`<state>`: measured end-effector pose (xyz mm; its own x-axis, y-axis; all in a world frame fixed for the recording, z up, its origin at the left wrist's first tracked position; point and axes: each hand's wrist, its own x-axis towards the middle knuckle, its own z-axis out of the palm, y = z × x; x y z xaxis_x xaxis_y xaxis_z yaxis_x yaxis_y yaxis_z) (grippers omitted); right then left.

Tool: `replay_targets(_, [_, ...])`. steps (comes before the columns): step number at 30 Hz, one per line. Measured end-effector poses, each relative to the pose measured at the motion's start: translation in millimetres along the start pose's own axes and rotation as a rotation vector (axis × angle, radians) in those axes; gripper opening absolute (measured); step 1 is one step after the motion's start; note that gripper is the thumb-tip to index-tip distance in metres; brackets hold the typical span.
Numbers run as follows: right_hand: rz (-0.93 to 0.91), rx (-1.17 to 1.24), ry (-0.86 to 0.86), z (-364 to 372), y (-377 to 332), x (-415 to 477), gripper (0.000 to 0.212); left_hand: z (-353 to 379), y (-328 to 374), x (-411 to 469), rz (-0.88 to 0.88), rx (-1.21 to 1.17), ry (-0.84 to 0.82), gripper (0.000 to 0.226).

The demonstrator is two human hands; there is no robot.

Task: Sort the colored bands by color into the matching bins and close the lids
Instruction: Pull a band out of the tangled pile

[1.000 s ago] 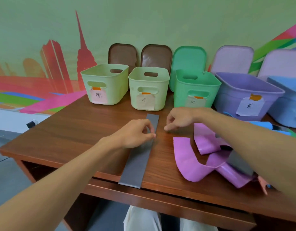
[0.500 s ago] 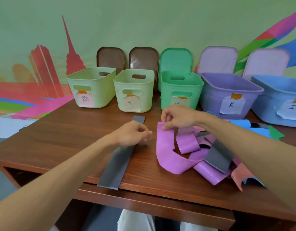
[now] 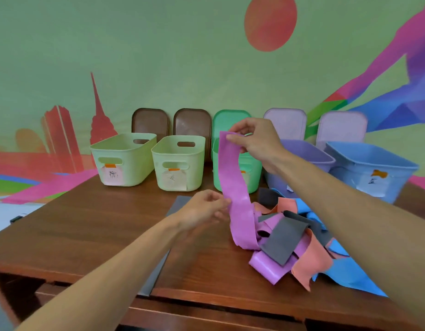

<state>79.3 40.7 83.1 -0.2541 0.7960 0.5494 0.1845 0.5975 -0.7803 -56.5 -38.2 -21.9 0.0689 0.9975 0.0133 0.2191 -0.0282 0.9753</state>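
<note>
My right hand [image 3: 255, 139] pinches the top end of a long purple band [image 3: 234, 185] and holds it up in front of the green bin [image 3: 253, 180]. The band's lower part runs down into a tangled pile of bands [image 3: 302, 249] in grey, salmon, blue and purple. My left hand [image 3: 203, 209] is lower, its fingertips pinching the band's left edge. A flat grey band [image 3: 154, 275] lies on the table under my left forearm. To the right stand the purple bin [image 3: 309, 154] and the blue bin [image 3: 371, 163], both open.
Two pale green bins [image 3: 123, 158] [image 3: 180, 161] stand at the back left, each with a paper label. Lids lean on the wall behind the bins: two brown lids [image 3: 150, 120], a green lid [image 3: 230, 118] and two lilac lids [image 3: 285, 123]. The wooden table [image 3: 87, 230] ends near me.
My right hand has lifted the purple band's end from table height up in front of the green bin. My left hand has left the grey band and moved right to the purple one.
</note>
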Motion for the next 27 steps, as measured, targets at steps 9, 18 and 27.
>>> replay_targets(9, [0.095,0.056,0.246,-18.7,-2.5,17.9,0.026,14.7,10.8,9.6,0.122,0.027,0.008,0.022])
replay_targets(18, [0.041,0.012,0.418,-15.1,-18.5,19.4,0.031,-6.6,49.3,-3.7,0.253,-0.089,0.197,0.018])
replay_targets(27, [-0.110,-0.379,0.189,22.8,-12.9,-3.0,0.018,-46.5,26.2,-56.4,0.016,-0.013,0.045,0.017])
